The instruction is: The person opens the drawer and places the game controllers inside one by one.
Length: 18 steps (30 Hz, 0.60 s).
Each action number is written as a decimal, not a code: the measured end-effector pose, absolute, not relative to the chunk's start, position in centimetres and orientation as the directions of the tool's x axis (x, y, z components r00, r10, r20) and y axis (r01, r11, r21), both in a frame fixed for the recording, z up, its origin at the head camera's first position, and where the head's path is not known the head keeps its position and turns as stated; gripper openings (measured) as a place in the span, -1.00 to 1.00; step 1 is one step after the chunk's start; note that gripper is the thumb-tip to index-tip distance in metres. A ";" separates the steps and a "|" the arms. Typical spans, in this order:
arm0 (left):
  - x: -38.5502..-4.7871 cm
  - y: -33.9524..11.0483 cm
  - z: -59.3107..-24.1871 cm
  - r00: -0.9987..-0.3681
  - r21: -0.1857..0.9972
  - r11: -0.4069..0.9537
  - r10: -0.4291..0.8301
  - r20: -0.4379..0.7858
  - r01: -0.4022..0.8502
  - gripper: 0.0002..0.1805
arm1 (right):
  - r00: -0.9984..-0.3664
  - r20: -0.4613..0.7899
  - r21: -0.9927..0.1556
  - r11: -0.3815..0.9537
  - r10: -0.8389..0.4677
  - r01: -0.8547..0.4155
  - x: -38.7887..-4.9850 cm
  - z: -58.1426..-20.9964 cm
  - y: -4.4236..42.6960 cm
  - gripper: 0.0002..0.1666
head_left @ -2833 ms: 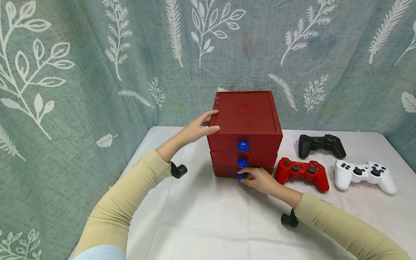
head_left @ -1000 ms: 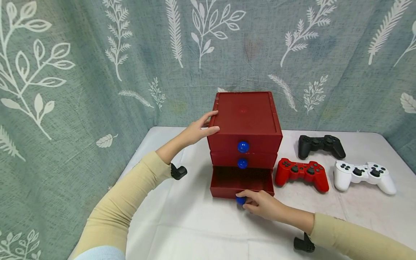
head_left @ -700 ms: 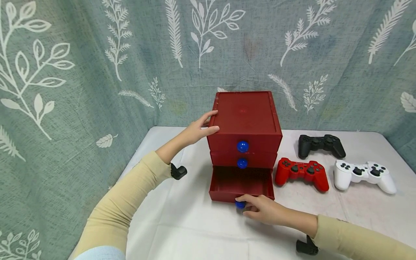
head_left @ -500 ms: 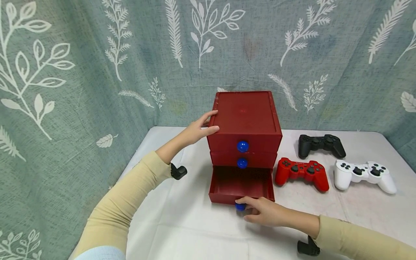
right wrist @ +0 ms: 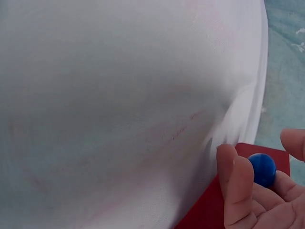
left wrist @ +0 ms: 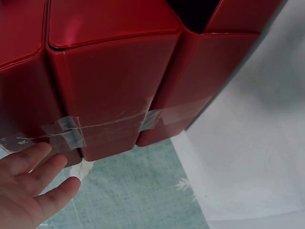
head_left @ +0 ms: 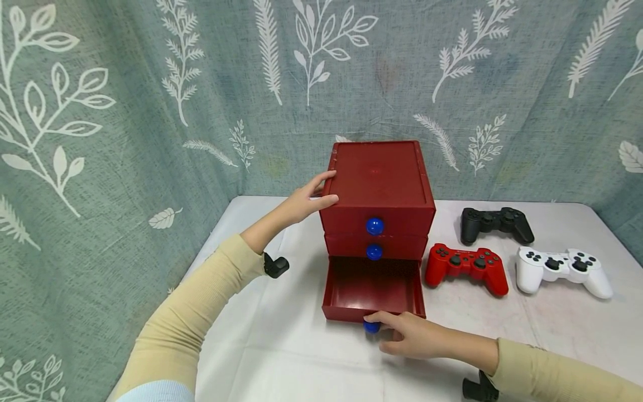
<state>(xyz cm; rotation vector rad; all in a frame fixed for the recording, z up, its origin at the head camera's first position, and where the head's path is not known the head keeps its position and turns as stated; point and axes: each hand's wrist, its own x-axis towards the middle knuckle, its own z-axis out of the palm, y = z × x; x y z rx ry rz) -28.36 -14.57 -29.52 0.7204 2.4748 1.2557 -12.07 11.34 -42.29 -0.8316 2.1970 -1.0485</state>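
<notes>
A red three-drawer cabinet (head_left: 378, 173) stands on the table, its bottom drawer (head_left: 372, 290) pulled out with nothing inside. My left hand (head_left: 301, 201) rests against the cabinet's left side and top edge, fingers spread; the left wrist view shows the fingers (left wrist: 45, 179) beside the taped red side (left wrist: 114, 86). My right hand (head_left: 414, 335) is at the bottom drawer's blue knob (head_left: 372, 326), index finger hooked over it and thumb held apart below. In the right wrist view, fingers of the right hand (right wrist: 262, 200) curl around the blue knob (right wrist: 262, 169).
To the right of the cabinet lie a black controller (head_left: 496, 223), a red controller (head_left: 466, 268) and a white controller (head_left: 564, 271). A white cloth (head_left: 301, 357) covers the table. A green leaf-patterned curtain (head_left: 372, 72) hangs behind and at the left.
The bottom drawer, closed at first, has slid out toward me along with my right hand at its knob. The thumb now stands farther from the knob. My left hand has stayed in place.
</notes>
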 end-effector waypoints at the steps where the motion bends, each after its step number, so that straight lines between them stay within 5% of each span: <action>1: -28.4 -14.6 -29.5 -0.839 0.812 0.498 0.544 -0.019 0.305 -0.06 | -0.648 -0.219 -0.818 0.500 -0.730 -0.286 -12.0 -42.3 11.4 -0.39; 18: -28.3 -14.5 -29.6 -0.836 0.822 0.483 0.548 -0.016 0.301 -0.13 | -0.580 -0.293 -0.835 0.499 -0.761 -0.233 -11.4 -40.0 12.1 -0.40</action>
